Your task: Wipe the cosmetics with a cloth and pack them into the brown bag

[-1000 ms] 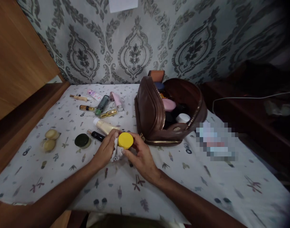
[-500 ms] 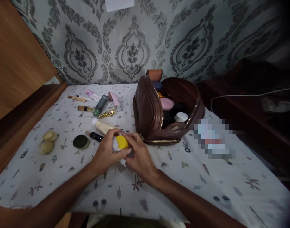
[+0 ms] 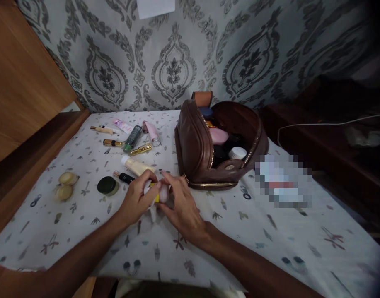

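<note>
Close to the front middle of the table, my left hand [image 3: 137, 201] is closed on a small white and yellow item [image 3: 158, 193], its thumb across the yellow part. My right hand [image 3: 184, 209] holds the same item from the right, its index finger raised. A whitish piece hangs below the item between the hands. Just behind my left hand lie a cream tube [image 3: 139, 166] and a black tube [image 3: 124, 177]. A dark-lidded jar [image 3: 107, 186] stands to the left. The open brown bag [image 3: 196, 145] is behind my right hand, with several items inside.
Several cosmetics, among them a green-grey tube [image 3: 133, 137] and a pink tube [image 3: 152, 134], lie at the back left. Two yellowish round items [image 3: 65, 186] sit at the left. A pixelated item [image 3: 279, 182] lies right of the bag, and a white cable [image 3: 332, 124] runs beyond.
The white and yellow item has been turned between my hands, so less yellow shows. My left thumb now lies over it, and my right fingers have lifted and spread slightly.
</note>
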